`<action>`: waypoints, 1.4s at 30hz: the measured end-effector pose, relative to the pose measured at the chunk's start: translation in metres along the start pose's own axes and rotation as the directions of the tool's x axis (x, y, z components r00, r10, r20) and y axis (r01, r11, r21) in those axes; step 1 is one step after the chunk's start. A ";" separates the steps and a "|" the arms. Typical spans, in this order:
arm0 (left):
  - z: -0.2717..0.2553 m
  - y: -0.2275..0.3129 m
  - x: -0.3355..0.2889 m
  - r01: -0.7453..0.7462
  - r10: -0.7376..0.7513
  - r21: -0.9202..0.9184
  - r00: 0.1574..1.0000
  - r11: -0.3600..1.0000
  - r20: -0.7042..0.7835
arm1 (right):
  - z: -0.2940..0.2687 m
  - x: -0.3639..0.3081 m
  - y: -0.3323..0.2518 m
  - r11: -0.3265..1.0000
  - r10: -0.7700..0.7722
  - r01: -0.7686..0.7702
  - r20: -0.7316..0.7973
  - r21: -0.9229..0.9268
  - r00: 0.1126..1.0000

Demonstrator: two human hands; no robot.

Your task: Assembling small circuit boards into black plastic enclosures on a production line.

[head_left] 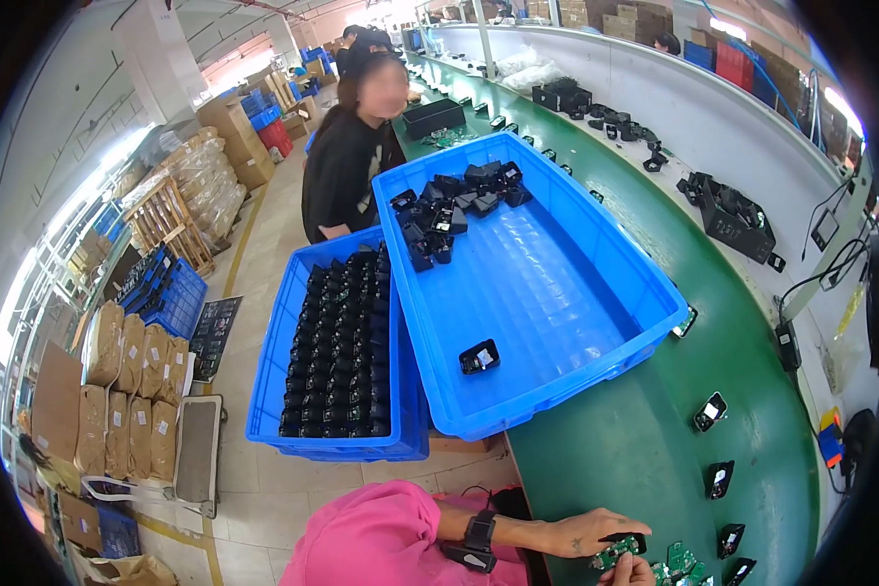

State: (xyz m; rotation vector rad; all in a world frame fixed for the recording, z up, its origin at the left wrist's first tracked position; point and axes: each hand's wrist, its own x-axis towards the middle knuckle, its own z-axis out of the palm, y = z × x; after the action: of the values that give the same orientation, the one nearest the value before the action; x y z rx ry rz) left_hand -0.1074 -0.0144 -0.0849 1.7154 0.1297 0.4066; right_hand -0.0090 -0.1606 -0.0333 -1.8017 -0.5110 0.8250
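My left hand reaches in from a pink sleeve, with a black band round the wrist. Its fingers are closed on a small black plastic housing at the lower right, mostly hidden by the hand. A green circuit board lies against that housing; whether it is seated inside I cannot tell. Fingertips of my right hand pinch the board's near edge, and the rest of that hand is cut off by the lower rim. Just right of it, several loose green circuit boards lie heaped on the green work surface.
A large blue crate holding black housings overhangs the bench. Left of it stands another blue crate packed with rows of black parts. Black housings line the bench's right side. A co-worker is beyond the crates.
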 end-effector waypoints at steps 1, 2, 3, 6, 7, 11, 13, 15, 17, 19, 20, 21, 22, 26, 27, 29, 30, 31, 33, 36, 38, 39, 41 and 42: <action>0.001 0.000 -0.001 0.000 0.000 0.000 1.000 1.000 0.001 | 0.001 -0.001 -0.003 1.000 0.000 0.000 -0.001 0.001 1.000; 0.003 -0.002 -0.003 -0.012 0.012 -0.014 1.000 1.000 -0.025 | 0.002 -0.002 -0.008 0.999 -0.031 0.032 0.006 -0.021 0.999; 0.005 -0.003 -0.004 -0.025 0.024 -0.029 0.998 0.999 -0.051 | 0.002 -0.003 -0.010 0.997 -0.063 0.063 0.013 -0.043 0.998; 0.010 -0.004 -0.005 -0.085 0.084 -0.003 0.990 0.996 -0.114 | 0.001 0.000 0.002 0.967 -0.161 0.141 -0.078 -0.212 0.984; 0.010 -0.004 -0.005 -0.084 0.083 -0.003 0.990 0.996 -0.115 | 0.001 -0.001 0.000 0.967 -0.160 0.141 -0.078 -0.212 0.984; 0.009 -0.009 -0.003 -0.151 0.154 0.039 0.984 0.988 -0.088 | -0.001 0.002 -0.001 0.953 -0.149 0.111 -0.117 -0.281 0.982; 0.005 -0.008 -0.003 -0.187 0.189 0.038 0.979 0.982 -0.077 | -0.001 0.003 -0.003 0.897 -0.254 0.179 -0.141 -0.403 0.957; -0.002 0.001 -0.003 0.204 -0.170 -0.397 0.978 0.895 0.118 | 0.002 0.005 -0.002 0.914 -0.225 0.151 -0.158 -0.377 0.961; 0.003 -0.005 -0.002 0.154 -0.151 -0.324 0.988 0.933 0.033 | 0.010 0.003 -0.012 0.937 -0.136 0.066 -0.183 -0.343 0.974; 0.002 -0.002 -0.001 0.108 -0.123 -0.243 0.991 0.964 -0.049 | 0.015 0.006 -0.007 0.911 -0.132 0.033 -0.216 -0.411 0.967; -0.001 0.006 0.000 0.185 -0.207 -0.305 0.978 0.934 -0.038 | 0.017 0.007 -0.005 0.879 -0.131 -0.005 -0.252 -0.476 0.959; -0.003 0.011 0.001 0.259 -0.286 -0.363 0.958 0.895 -0.022 | 0.019 0.008 -0.007 0.880 -0.134 -0.002 -0.251 -0.475 0.959; -0.003 0.010 0.001 0.257 -0.284 -0.361 0.958 0.896 -0.025 | 0.022 0.007 -0.010 0.845 -0.187 0.023 -0.255 -0.534 0.949; 0.018 -0.014 0.000 0.049 -0.082 -0.195 0.982 0.980 -0.168 | 0.029 0.009 0.012 0.866 -0.408 0.313 -0.187 -0.391 0.894; 0.019 -0.019 -0.003 -0.056 0.048 -0.026 0.967 0.998 -0.248 | 0.028 -0.001 0.005 0.865 -0.332 0.256 -0.110 -0.431 0.937; 0.003 0.001 -0.010 0.082 -0.079 0.007 0.976 0.997 -0.204 | 0.034 0.009 0.017 0.846 -0.399 0.323 -0.101 -0.425 0.911; 0.003 -0.003 -0.013 0.071 -0.065 0.019 0.971 0.997 -0.231 | 0.041 0.014 0.014 0.840 -0.420 0.348 -0.092 -0.417 0.903; 0.007 -0.004 -0.014 0.107 -0.110 -0.026 0.972 0.994 -0.209 | 0.039 0.010 0.012 0.861 -0.403 0.352 -0.070 -0.368 0.913; -0.002 -0.014 -0.013 0.154 -0.160 -0.048 0.969 0.987 -0.186 | 0.042 0.010 0.006 0.875 -0.385 0.357 -0.022 -0.327 0.923; 0.005 -0.029 -0.008 0.026 -0.032 -0.024 0.954 0.999 -0.297 | 0.048 0.006 -0.014 0.883 -0.326 0.271 -0.085 -0.384 0.942; 0.002 -0.030 -0.005 0.020 -0.038 -0.067 0.960 0.998 -0.277 | 0.048 0.013 -0.004 0.867 -0.337 0.282 -0.067 -0.410 0.939; 0.000 -0.031 -0.006 -0.002 -0.017 -0.084 0.974 0.997 -0.225 | 0.048 0.015 0.002 0.858 -0.366 0.300 -0.086 -0.416 0.927; -0.007 -0.017 -0.012 0.028 -0.048 -0.086 0.968 0.996 -0.246 | 0.051 0.017 0.006 0.840 -0.362 0.289 -0.077 -0.460 0.929; -0.009 -0.014 -0.014 0.073 -0.088 -0.074 0.971 0.995 -0.224 | 0.053 0.019 0.012 0.837 -0.385 0.312 -0.079 -0.449 0.919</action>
State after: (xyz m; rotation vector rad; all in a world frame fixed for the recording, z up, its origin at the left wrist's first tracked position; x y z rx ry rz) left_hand -0.1219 -0.0074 -0.0998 1.5902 0.3480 0.5407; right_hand -0.0354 -0.1185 -0.0618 -2.0660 -0.9374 0.3118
